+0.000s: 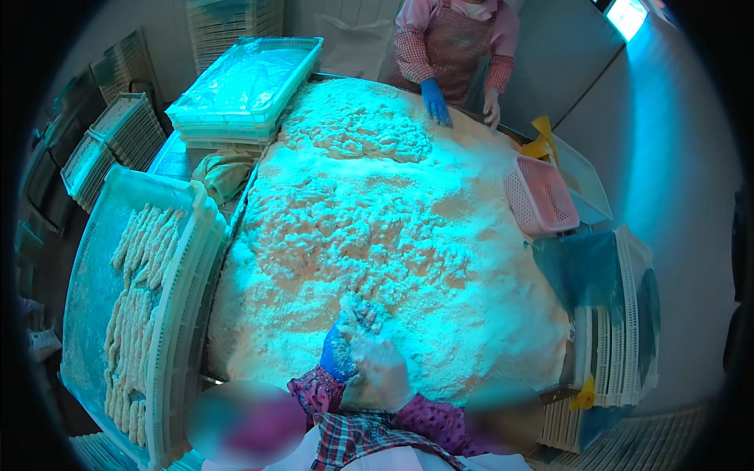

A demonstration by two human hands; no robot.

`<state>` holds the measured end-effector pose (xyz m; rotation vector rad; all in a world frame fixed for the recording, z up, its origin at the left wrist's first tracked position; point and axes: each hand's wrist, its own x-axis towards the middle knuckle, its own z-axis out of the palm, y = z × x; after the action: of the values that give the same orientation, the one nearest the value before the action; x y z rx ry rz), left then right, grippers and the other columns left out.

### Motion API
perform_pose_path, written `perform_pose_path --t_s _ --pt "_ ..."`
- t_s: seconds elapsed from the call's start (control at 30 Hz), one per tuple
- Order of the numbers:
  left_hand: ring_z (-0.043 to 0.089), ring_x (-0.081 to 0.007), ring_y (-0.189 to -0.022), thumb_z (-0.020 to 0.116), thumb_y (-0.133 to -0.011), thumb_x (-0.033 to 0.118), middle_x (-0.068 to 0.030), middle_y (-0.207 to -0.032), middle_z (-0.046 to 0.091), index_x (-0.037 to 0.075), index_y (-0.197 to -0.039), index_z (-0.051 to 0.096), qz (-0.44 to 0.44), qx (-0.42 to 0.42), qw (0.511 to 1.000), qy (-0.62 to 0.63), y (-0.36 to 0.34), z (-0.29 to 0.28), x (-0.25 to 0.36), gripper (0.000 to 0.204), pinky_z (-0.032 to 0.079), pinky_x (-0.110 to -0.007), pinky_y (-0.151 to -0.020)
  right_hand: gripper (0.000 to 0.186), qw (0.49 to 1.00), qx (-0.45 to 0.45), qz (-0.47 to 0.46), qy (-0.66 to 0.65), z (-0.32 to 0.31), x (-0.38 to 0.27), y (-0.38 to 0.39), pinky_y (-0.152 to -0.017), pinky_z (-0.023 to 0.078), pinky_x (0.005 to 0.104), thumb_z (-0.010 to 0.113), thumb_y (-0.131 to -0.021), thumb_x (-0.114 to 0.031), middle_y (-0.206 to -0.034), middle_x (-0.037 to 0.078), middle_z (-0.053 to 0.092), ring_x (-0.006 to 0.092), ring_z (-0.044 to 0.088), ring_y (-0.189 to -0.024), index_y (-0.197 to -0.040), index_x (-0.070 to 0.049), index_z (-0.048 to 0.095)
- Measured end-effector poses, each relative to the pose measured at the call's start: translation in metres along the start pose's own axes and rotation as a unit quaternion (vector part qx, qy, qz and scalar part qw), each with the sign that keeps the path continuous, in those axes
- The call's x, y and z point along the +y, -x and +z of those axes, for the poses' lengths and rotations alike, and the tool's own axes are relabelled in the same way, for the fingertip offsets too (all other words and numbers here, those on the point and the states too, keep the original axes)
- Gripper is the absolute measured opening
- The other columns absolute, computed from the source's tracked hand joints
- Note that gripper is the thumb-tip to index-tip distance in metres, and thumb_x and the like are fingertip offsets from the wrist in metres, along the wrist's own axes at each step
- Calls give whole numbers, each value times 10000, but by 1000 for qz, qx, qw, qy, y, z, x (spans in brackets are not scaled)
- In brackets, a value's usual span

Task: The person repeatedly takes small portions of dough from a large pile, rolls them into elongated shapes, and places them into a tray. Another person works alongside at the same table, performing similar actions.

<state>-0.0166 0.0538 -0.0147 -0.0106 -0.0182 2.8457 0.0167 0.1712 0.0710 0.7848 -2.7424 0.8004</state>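
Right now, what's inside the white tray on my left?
The white tray holds rows of long breaded strips on a blue liner. The liner hides the tray's bottom, so whether anything lies beneath it cannot be seen.

Table (503, 133) covered almost edge to edge by a heaped layer of pale breadcrumb coating (393, 228), lumpy toward the middle; a pink slotted basket (538, 196) rests at its right edge.

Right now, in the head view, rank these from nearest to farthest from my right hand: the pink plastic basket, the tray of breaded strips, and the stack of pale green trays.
1. Tray of breaded strips, at the left of the right hand.
2. Pink plastic basket, up at the right edge of the crumb-covered table.
3. Stack of pale green trays, at the far left corner.
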Motion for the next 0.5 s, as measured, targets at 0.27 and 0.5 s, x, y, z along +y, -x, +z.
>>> perform_pose_path --t_s 0.27,0.5 --pt "220 -255 -1376 449 -945 285 -81 -1496 241 180 -1462 187 360 -63 926 -97 -7 96 -72 589 322 -415 -1042 403 997 68 -17 -34 -6 -7 -24 -1048 211 456 399 -933 -272 -1405 104 398 324 283 -1331 -1291 -141 530" --pt "164 -213 -1393 384 -961 229 -17 -1490 264 188 -1430 308 451 -135 879 -76 2 49 -78 476 277 -307 -1076 515 996 86 26 7 9 17 -36 -1117 42 505 362 -955 -337 -1513 109 185 338 121 -1400 -1432 -151 309"
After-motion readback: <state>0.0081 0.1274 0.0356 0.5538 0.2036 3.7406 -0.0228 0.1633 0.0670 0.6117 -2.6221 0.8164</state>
